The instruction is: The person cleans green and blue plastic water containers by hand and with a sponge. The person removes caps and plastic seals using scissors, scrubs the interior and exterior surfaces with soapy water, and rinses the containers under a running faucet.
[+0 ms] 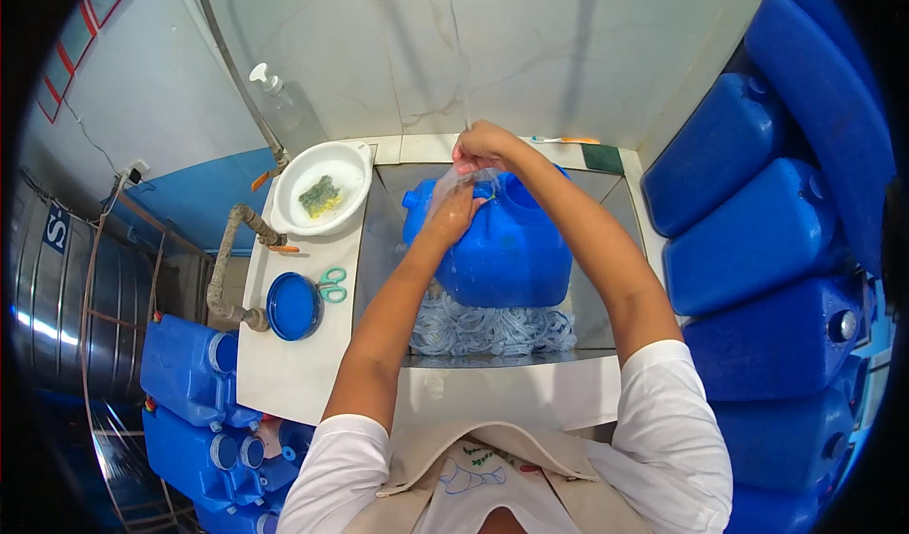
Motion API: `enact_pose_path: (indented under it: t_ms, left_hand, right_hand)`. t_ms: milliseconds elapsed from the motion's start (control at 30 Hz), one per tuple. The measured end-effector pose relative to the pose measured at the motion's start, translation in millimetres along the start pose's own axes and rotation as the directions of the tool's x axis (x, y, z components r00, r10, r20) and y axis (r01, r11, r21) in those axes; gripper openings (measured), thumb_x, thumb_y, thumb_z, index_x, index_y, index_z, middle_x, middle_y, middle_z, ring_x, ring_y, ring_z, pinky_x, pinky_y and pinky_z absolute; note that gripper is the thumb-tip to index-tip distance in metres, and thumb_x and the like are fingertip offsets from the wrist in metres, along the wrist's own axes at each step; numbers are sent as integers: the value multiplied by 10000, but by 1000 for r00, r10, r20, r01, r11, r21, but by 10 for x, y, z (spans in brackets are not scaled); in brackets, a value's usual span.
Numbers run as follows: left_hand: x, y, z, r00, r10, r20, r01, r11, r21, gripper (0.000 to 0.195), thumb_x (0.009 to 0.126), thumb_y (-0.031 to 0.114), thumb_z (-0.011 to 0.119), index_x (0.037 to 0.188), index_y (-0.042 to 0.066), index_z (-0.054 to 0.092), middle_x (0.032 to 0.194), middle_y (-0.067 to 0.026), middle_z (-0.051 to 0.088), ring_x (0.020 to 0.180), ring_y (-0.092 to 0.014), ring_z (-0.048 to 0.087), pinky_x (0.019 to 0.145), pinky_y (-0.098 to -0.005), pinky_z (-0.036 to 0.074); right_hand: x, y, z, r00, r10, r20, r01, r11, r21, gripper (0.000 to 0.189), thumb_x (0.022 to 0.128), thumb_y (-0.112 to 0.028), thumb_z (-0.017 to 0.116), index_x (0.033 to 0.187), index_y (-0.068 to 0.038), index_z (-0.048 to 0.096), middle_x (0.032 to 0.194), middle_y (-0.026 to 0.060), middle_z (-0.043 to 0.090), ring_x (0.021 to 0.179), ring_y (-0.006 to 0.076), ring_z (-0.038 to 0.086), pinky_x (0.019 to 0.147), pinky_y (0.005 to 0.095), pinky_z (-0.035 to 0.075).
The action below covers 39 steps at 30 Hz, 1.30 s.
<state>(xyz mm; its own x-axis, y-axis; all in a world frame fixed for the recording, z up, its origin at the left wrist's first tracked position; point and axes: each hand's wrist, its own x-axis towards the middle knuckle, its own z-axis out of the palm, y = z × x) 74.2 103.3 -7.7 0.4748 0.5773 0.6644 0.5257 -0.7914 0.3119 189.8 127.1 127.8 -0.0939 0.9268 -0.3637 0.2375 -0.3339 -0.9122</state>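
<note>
A blue plastic water jug [508, 264] stands in the tiled sink basin [603, 250], its wide round mouth [522, 192] uncovered. My left hand [454, 216] is over the jug's handle area, with the thumb pointing right. Just above it, my right hand [484, 149] has its fingers bunched together under a thin stream of water [460, 58]. Something clear and wet spreads between both hands; whether it is plastic film or sheeting water I cannot tell. The fingertips of both hands are partly hidden. Beneath the jug's near side lies a tangled bluish-white mesh mat [493, 329].
Left on the ledge are a white basin [284, 186] with a scouring sponge [319, 194], a blue lid [292, 307], scissors [332, 285] and a pump bottle [284, 108]. A toothbrush [568, 140] and a green pad [602, 157] lie behind. Several blue containers [753, 250] line the right.
</note>
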Motion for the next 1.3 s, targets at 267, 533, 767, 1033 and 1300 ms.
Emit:
enact_pose_path:
  t_ms: [267, 533, 767, 1033, 1300]
  left_hand:
    - [125, 186, -317, 763, -134, 632, 159, 987, 17, 533, 756, 432, 638, 1079, 15, 565, 919, -228, 620, 871, -393, 595, 770, -445, 462]
    - [-908, 166, -687, 589, -707, 392, 765, 644, 11, 345, 682, 199, 609, 972, 12, 628, 861, -270, 615, 845, -406, 599, 770, -458, 463]
    - [-957, 761, -1107, 762, -519, 387, 491, 853, 179, 320, 693, 235, 648, 954, 53, 623, 743, -222, 623, 741, -382, 611, 673, -454, 483]
    - [-677, 1058, -2179, 959, -22, 284, -32, 983, 183, 173, 650, 172, 684, 732, 97, 551, 624, -76, 585, 558, -246, 594, 493, -355, 459]
    - [-457, 1097, -2748, 949, 226, 221, -287, 908, 305, 161, 634, 105, 691, 678, 91, 536, 553, -56, 510, 486, -212, 536, 445, -329, 414]
  right_hand:
    - [43, 178, -179, 979, -165, -124, 139, 971, -194, 114, 691, -28, 529, 615, 12, 604, 529, 115, 556, 426, 198, 527, 405, 312, 406]
    - [6, 45, -119, 974, -149, -168, 46, 863, -503, 115, 676, -33, 548, 662, 37, 638, 594, 163, 619, 517, 231, 630, 469, 319, 505]
    - [-13, -7, -163, 993, -105, -57, 86, 960, -266, 120, 717, -29, 540, 653, 45, 610, 605, 161, 594, 491, 231, 605, 455, 303, 491]
    - [-120, 429, -389, 977, -169, 132, 184, 976, -112, 158, 804, -90, 518, 843, 27, 616, 719, 84, 593, 611, 139, 566, 572, 266, 480]
    - [-647, 2277, -1050, 897, -390, 206, 437, 727, -530, 377, 833, -201, 570, 1173, -40, 540, 1075, 163, 600, 973, 258, 564, 860, 381, 446]
